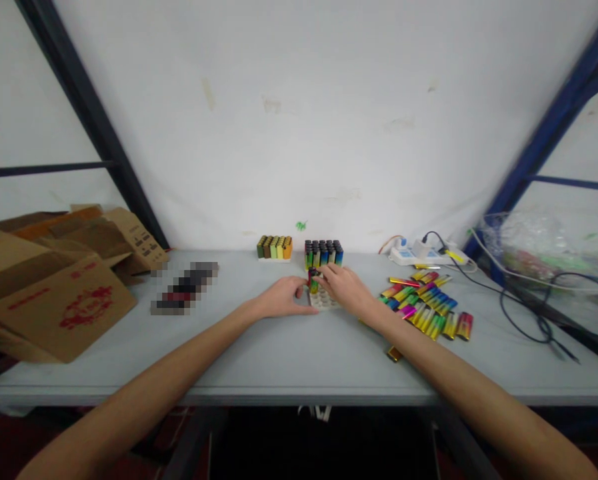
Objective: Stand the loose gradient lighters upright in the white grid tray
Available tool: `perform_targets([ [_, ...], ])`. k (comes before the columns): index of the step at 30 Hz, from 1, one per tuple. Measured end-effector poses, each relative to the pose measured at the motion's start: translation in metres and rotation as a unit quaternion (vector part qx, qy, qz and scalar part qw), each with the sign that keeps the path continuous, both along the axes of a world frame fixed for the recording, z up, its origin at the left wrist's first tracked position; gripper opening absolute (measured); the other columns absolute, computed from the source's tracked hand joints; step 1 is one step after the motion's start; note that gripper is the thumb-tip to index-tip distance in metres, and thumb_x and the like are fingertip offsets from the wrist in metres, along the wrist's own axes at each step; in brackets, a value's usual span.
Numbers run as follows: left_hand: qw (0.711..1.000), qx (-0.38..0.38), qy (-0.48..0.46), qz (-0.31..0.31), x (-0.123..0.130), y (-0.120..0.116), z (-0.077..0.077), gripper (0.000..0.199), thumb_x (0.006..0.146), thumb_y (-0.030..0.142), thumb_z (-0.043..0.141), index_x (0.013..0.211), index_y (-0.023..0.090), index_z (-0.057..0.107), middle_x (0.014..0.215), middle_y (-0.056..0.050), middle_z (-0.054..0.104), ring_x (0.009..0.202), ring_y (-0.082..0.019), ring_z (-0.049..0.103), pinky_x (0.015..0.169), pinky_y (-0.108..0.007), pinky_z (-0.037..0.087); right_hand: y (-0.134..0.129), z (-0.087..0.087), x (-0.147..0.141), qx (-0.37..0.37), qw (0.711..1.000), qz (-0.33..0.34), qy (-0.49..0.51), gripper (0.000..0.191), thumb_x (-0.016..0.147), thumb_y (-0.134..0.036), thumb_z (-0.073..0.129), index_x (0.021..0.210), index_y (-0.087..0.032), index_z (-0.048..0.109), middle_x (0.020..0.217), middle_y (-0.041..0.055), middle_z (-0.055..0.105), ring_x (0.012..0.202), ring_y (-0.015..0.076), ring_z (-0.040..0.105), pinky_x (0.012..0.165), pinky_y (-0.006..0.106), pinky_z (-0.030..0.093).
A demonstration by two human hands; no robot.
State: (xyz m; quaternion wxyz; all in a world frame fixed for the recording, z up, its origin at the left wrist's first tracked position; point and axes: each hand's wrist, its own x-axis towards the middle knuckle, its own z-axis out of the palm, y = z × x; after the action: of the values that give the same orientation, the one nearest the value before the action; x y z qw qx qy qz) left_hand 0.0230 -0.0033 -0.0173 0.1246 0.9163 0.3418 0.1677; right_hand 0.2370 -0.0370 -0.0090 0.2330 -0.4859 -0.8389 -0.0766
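A white tray with round holes lies on the grey table between my hands. My right hand reaches over its right side, fingers pinched on an upright lighter with a dark top and a shiny red-to-green body. The lighter is at the tray's back left; whether its base sits in a hole is hidden. My left hand grips the tray's left side, thumb along the front edge and fingers curled near the lighter. Just behind stands a block of dark-topped, colourful lighters in rows.
Another block of yellow, green and brown lighters stands by the wall. Loose metallic lighters lie piled at right, some near my forearm. Beyond are a power strip, black cables and clear plastic. Cardboard boxes crowd the left.
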Motion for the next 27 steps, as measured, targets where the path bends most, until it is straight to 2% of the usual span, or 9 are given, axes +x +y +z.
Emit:
perform_targets([
  [4, 1.000, -0.006, -0.002, -0.009, -0.001, 0.001, 0.001, 0.061, 0.072, 0.077, 0.068, 0.087, 0.018, 0.061, 0.076, 0.000, 0.058, 0.067, -0.017, 0.052, 0.061, -0.028, 0.035, -0.001, 0.003, 0.008, -0.006, 1.000, -0.008, -0.026, 0.028, 0.103, -0.043, 0.053, 0.113, -0.019, 0.063, 0.100, 0.0129, 0.072, 0.083, 0.0245, 0.066, 0.071, 0.030, 0.042],
  [7, 1.000, -0.009, -0.003, -0.009, -0.002, 0.002, 0.002, 0.063, 0.071, 0.079, 0.068, 0.088, 0.018, 0.061, 0.076, 0.001, 0.057, 0.067, -0.017, 0.052, 0.061, -0.028, 0.035, 0.002, 0.011, 0.030, -0.013, 0.999, -0.015, -0.033, 0.031, 0.105, -0.047, 0.049, 0.113, -0.021, 0.064, 0.094, 0.0098, 0.073, 0.079, 0.0232, 0.067, 0.071, 0.030, 0.042],
  [9, 1.000, -0.014, 0.001, -0.008, -0.002, 0.002, 0.004, 0.063, 0.070, 0.078, 0.068, 0.087, 0.018, 0.061, 0.076, 0.001, 0.057, 0.066, -0.017, 0.052, 0.061, -0.028, 0.034, 0.006, 0.019, 0.057, -0.012, 0.998, -0.058, -0.037, 0.036, 0.108, -0.044, 0.040, 0.111, -0.020, 0.067, 0.093, 0.0110, 0.074, 0.082, 0.0235, 0.068, 0.074, 0.031, 0.043],
  [11, 1.000, -0.022, 0.001, -0.007, -0.003, 0.001, 0.006, 0.061, 0.070, 0.076, 0.070, 0.085, 0.018, 0.060, 0.075, 0.001, 0.057, 0.066, -0.017, 0.051, 0.060, -0.028, 0.034, 0.011, 0.026, 0.091, -0.024, 0.992, -0.114, -0.057, 0.036, 0.108, -0.037, 0.040, 0.111, -0.016, 0.070, 0.102, 0.0155, 0.075, 0.093, 0.0256, 0.069, 0.082, 0.032, 0.045],
  [13, 1.000, -0.026, -0.004, -0.006, -0.003, 0.000, 0.008, 0.057, 0.070, 0.073, 0.071, 0.083, 0.019, 0.059, 0.074, 0.002, 0.056, 0.064, -0.016, 0.050, 0.059, -0.027, 0.033, 0.014, 0.029, 0.127, -0.074, 0.979, -0.169, -0.087, 0.029, 0.102, -0.028, 0.051, 0.116, -0.012, 0.072, 0.115, 0.0198, 0.073, 0.107, 0.0286, 0.067, 0.091, 0.034, 0.046],
  [15, 1.000, -0.024, -0.009, -0.001, -0.004, 0.000, 0.010, 0.053, 0.069, 0.069, 0.073, 0.080, 0.019, 0.058, 0.072, 0.003, 0.054, 0.063, -0.015, 0.049, 0.058, -0.027, 0.032, 0.017, 0.028, 0.158, -0.158, 0.961, -0.205, -0.098, 0.034, 0.093, -0.025, 0.064, 0.124, -0.011, 0.071, 0.130, 0.0215, 0.067, 0.116, 0.0306, 0.065, 0.094, 0.035, 0.048],
  [17, 1.000, -0.021, -0.011, 0.005, -0.006, 0.000, 0.010, 0.051, 0.069, 0.067, 0.073, 0.079, 0.020, 0.057, 0.071, 0.003, 0.054, 0.062, -0.014, 0.048, 0.058, -0.027, 0.032, 0.018, 0.025, 0.177, -0.196, 0.951, -0.218, -0.101, 0.032, 0.083, -0.022, 0.073, 0.113, -0.011, 0.076, 0.120, 0.0202, 0.073, 0.105, 0.0306, 0.070, 0.088, 0.033, 0.051],
  [22, 1.000, -0.022, -0.012, 0.006, -0.008, 0.002, 0.009, 0.053, 0.069, 0.069, 0.073, 0.078, 0.020, 0.055, 0.071, 0.002, 0.054, 0.063, -0.015, 0.048, 0.057, -0.027, 0.031, 0.026, 0.013, 0.185, -0.211, 0.951, -0.209, -0.087, 0.015, 0.081, -0.015, 0.068, 0.089, -0.013, 0.080, 0.091, 0.0121, 0.079, 0.078, 0.0226, 0.072, 0.069, 0.028, 0.049],
  [27, 0.999, -0.030, -0.014, 0.003, -0.009, 0.002, 0.009, 0.053, 0.069, 0.068, 0.073, 0.079, 0.020, 0.056, 0.070, 0.003, 0.053, 0.062, -0.014, 0.047, 0.057, -0.027, 0.031, 0.034, 0.017, 0.172, -0.155, 0.967, -0.192, -0.064, 0.020, 0.090, -0.018, 0.059, 0.090, -0.011, 0.077, 0.093, 0.0157, 0.077, 0.084, 0.0230, 0.070, 0.077, 0.029, 0.048],
])
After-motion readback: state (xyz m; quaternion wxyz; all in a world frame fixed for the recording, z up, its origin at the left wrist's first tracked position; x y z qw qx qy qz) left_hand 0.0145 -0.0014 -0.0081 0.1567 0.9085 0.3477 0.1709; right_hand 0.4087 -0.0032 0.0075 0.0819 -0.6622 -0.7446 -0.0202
